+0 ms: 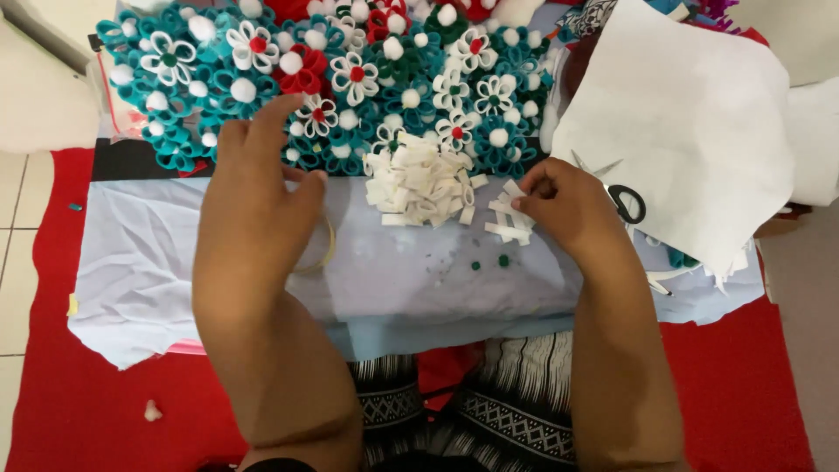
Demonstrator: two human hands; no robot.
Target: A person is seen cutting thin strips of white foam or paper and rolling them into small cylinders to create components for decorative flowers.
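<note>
Nearest, the left hand (258, 188) lies flat and spread on the pale blue cloth (175, 253), holding nothing, beside a thin ring (325, 253). The right hand (564, 205) pinches white felt strips (507, 218), their long axes running roughly left-right. Beyond lie the strip pile (424, 182), then felt flowers (350, 79).

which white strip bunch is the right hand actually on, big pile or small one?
The small bunch of strips, under the right hand fingertips. The big pile sits apart, to its left, untouched.
</note>
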